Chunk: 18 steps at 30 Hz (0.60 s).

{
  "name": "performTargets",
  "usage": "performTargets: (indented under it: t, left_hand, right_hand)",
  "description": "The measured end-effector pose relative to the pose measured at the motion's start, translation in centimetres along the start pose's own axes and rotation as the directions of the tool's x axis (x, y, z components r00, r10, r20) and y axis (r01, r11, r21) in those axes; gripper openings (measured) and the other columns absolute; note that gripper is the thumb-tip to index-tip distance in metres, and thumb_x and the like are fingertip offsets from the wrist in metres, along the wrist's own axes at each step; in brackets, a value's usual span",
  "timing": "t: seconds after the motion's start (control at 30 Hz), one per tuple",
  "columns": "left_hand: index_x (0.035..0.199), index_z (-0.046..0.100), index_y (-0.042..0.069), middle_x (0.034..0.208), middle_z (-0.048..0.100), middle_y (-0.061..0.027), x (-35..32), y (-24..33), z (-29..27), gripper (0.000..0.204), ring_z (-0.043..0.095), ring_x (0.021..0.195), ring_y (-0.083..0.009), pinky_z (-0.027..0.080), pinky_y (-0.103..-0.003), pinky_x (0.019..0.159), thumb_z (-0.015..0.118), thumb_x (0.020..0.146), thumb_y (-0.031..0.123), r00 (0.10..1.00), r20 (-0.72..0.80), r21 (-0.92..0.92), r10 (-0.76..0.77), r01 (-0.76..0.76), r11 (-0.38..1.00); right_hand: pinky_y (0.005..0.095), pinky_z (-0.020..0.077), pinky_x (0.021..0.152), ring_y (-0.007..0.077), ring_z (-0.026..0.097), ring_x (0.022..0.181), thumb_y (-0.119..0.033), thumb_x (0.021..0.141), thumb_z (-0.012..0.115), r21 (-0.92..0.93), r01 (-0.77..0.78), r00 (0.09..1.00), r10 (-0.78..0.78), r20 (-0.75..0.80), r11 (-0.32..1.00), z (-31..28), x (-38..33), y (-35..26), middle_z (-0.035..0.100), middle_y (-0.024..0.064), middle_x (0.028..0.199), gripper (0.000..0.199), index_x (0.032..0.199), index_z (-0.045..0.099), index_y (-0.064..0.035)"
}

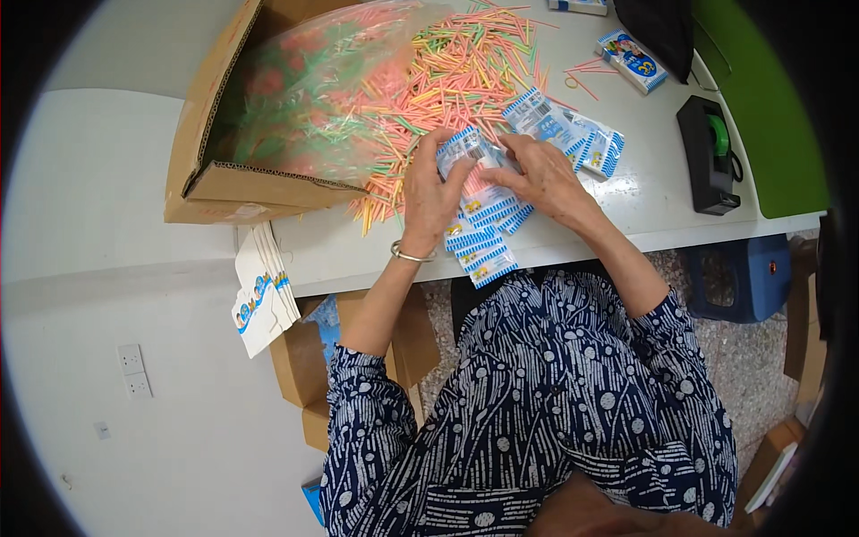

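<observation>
- I see the left hand point(434, 192) closed in a pinch, its thumb across the front.
- Beside it I have the right hand point(541, 174), fingers curled, thumb pointing left; I can't tell how tightly it closes.
- The left forearm point(383, 304) runs steeply forward.
- The right forearm point(622, 255) slants inward, toward the left hand.

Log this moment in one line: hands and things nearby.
left hand: holding blue-and-white packet | right hand: at same packet | nearby: coloured sticks, cardboard box, tape dispenser
</observation>
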State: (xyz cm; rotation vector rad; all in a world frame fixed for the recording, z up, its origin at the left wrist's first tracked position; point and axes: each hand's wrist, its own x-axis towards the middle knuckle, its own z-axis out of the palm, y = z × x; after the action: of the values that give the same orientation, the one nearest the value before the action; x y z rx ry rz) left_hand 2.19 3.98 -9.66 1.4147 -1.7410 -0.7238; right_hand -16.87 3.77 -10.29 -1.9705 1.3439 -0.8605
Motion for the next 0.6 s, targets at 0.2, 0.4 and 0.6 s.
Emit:
performTargets:
  t: [0.2, 0.4, 0.6]
  left_hand:
    - [0.117, 0.050, 0.000, 0.108, 0.057, -0.0187, -1.2, 0.1, 1.3, 0.042, 0.054, 0.098, -0.0344, 0.043, -0.041, 0.085, 0.066, 0.082, 0.017, 0.986, -0.121, 0.169, 0.119, -0.098, 0.981]
    - [0.114, 0.052, 0.000, 0.096, 0.057, -0.0097, -2.0, 0.0, -0.9, 0.034, 0.056, 0.084, -0.0174, 0.047, -0.030, 0.073, 0.066, 0.085, 0.012, 0.951, -0.258, 0.175, 0.172, -0.129, 0.976]
    - [0.111, 0.053, -0.003, 0.090, 0.061, -0.0129, -10.4, -1.4, -3.8, 0.032, 0.059, 0.077, -0.0178, 0.049, -0.031, 0.070, 0.063, 0.089, 0.018, 0.965, -0.153, 0.011, -0.211, 0.215, 0.976]
  right_hand:
    - [0.0450, 0.0443, 0.080, 0.0362, 0.057, 0.094, -0.046, 0.079, 0.066, 0.052, -0.059, 0.993, 0.054, 0.101, 0.997, -0.2, 0.3, -0.7, 0.061, 0.0194, 0.088, 0.056, 0.105, 0.054, 0.0024]
    - [0.0377, 0.0479, 0.077, 0.0296, 0.061, 0.086, -0.047, 0.074, 0.072, 0.053, 0.069, 0.997, -0.066, -0.048, 0.996, 1.8, 0.3, 1.5, 0.061, 0.0211, 0.107, 0.073, 0.121, 0.053, 0.0045]
    - [0.0365, 0.0492, 0.074, 0.0276, 0.061, 0.084, -0.044, 0.075, 0.072, 0.103, 0.043, 0.999, -0.042, -0.009, 0.994, 2.0, 0.4, 1.7, 0.063, 0.0209, 0.105, 0.069, 0.118, 0.055, 0.0060]
